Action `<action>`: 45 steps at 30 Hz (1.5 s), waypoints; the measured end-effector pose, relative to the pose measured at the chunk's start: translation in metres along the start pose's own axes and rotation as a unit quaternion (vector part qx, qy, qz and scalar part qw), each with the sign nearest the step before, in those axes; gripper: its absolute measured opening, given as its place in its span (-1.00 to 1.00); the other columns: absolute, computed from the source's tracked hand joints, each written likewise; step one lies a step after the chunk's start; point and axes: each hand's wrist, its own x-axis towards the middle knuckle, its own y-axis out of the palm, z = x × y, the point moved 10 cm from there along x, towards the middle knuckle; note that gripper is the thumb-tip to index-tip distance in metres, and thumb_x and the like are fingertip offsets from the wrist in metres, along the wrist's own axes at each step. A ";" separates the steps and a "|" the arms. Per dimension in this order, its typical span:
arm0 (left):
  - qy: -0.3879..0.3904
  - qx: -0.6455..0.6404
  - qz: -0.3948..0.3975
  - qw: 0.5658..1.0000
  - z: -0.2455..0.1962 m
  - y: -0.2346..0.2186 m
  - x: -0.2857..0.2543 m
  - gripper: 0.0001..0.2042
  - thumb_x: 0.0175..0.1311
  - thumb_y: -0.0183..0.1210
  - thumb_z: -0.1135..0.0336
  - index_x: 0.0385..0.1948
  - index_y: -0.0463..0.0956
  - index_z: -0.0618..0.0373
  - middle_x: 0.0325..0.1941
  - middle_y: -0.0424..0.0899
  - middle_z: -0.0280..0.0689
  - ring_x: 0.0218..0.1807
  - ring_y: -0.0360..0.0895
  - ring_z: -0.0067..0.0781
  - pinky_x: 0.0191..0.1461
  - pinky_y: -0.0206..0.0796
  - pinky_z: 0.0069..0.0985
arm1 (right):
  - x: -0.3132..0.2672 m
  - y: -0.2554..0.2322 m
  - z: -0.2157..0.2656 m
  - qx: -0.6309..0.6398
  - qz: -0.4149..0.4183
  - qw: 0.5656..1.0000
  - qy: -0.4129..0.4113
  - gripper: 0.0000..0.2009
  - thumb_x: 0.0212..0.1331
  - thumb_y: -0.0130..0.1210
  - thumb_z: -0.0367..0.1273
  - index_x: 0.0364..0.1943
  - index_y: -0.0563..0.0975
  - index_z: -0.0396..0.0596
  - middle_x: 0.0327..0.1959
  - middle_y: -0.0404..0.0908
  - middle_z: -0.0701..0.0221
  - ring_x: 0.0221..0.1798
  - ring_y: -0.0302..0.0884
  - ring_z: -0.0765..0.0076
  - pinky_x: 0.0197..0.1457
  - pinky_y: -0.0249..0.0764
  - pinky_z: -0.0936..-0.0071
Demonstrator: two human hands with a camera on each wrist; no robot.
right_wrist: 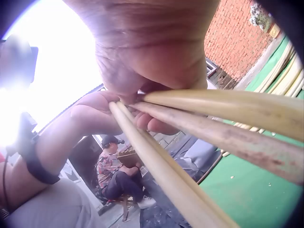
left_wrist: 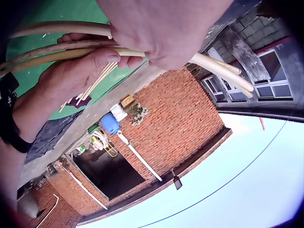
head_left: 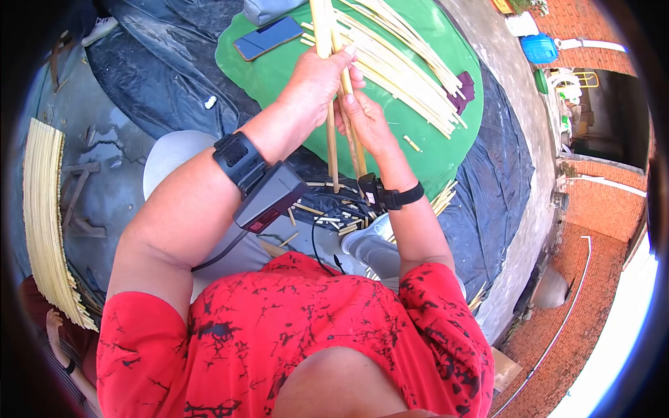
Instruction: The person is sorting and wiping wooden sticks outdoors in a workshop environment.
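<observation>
Several long, pale, peeled sticks (head_left: 332,150) run through both hands over a green mat (head_left: 247,73). My left hand (head_left: 313,80) grips them higher up, its fingers wrapped round the bunch. Just below it, my right hand (head_left: 367,124) holds the same sticks, with its thumb along one of them. The right wrist view shows the right palm (right_wrist: 152,57) close over a yellowish stick (right_wrist: 228,107) and a brown-spotted stick (right_wrist: 237,137). In that view paler sticks (right_wrist: 161,171) pass out of the left hand (right_wrist: 92,111).
More pale sticks (head_left: 397,66) lie on the mat beside a phone (head_left: 268,38) and a dark purple cloth (head_left: 462,90). Short cut pieces (head_left: 348,226) litter the ground near the feet. A rack of lined-up sticks (head_left: 43,202) stands at left. Another person (right_wrist: 118,171) sits nearby.
</observation>
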 end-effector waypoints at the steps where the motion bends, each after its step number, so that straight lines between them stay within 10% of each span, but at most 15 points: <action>1: 0.026 -0.005 -0.026 0.999 -0.005 -0.005 0.000 -0.74 0.21 0.01 0.23 -0.28 0.36 0.28 -0.48 0.50 -0.22 -0.46 0.49 -0.39 -0.36 0.41 -0.51 | 0.002 0.001 -0.003 -0.004 0.021 0.999 -0.029 -0.63 0.22 -0.18 -0.11 -0.30 0.44 -0.17 -0.56 0.48 0.36 -0.45 0.44 0.43 -0.36 0.40 0.52; 7: 0.050 -0.007 -0.062 0.997 -0.014 -0.009 -0.002 -0.78 0.21 0.00 0.26 -0.32 0.37 0.27 -0.52 0.48 -0.24 -0.43 0.49 -0.39 -0.32 0.39 -0.49 | 0.043 -0.090 -0.106 -0.353 -0.125 0.927 -0.002 -0.58 0.12 -0.05 -0.12 -0.04 0.37 -0.11 -0.04 0.40 0.11 -0.03 0.40 0.12 -0.06 0.37 0.35; 12: 0.027 0.032 -0.053 0.998 -0.007 -0.007 -0.002 -0.78 0.21 0.00 0.26 -0.32 0.37 0.26 -0.51 0.48 -0.24 -0.42 0.49 -0.38 -0.31 0.38 -0.49 | 0.055 -0.135 -0.146 -0.556 -0.135 0.808 0.141 -0.36 0.07 -0.01 -0.11 0.23 0.03 0.08 0.31 -0.13 0.18 0.36 -0.20 0.10 0.31 -0.06 0.22; 25: 0.026 -0.014 -0.058 0.998 -0.008 -0.010 -0.004 -0.82 0.21 -0.03 0.33 -0.33 0.40 0.28 -0.59 0.46 -0.28 -0.53 0.43 -0.49 -0.38 0.35 -0.57 | 0.001 -0.086 -0.168 -0.568 -0.095 0.809 0.114 -0.41 0.14 -0.16 -0.03 0.24 0.05 0.13 0.32 -0.16 0.14 0.37 -0.30 0.10 0.28 -0.26 -0.12; 30: 0.022 -0.004 -0.061 0.998 -0.006 -0.008 -0.005 -0.81 0.21 -0.03 0.32 -0.33 0.40 0.29 -0.59 0.45 -0.27 -0.53 0.43 -0.50 -0.39 0.35 -0.58 | 0.006 -0.108 -0.140 -0.491 -0.222 0.842 -0.010 -0.50 0.08 -0.02 -0.22 0.11 0.21 -0.09 0.16 0.18 0.10 0.24 0.06 0.02 0.25 0.01 0.16; 45: 0.006 0.022 -0.045 0.999 -0.002 -0.010 -0.004 -0.80 0.20 0.01 0.27 -0.33 0.38 0.26 -0.50 0.48 -0.24 -0.41 0.48 -0.38 -0.28 0.38 -0.48 | 0.017 -0.103 -0.140 -0.533 -0.220 0.817 -0.004 -0.68 0.04 0.01 -0.26 -0.07 0.41 0.08 -0.10 0.41 0.33 0.00 0.28 0.19 0.07 0.18 0.21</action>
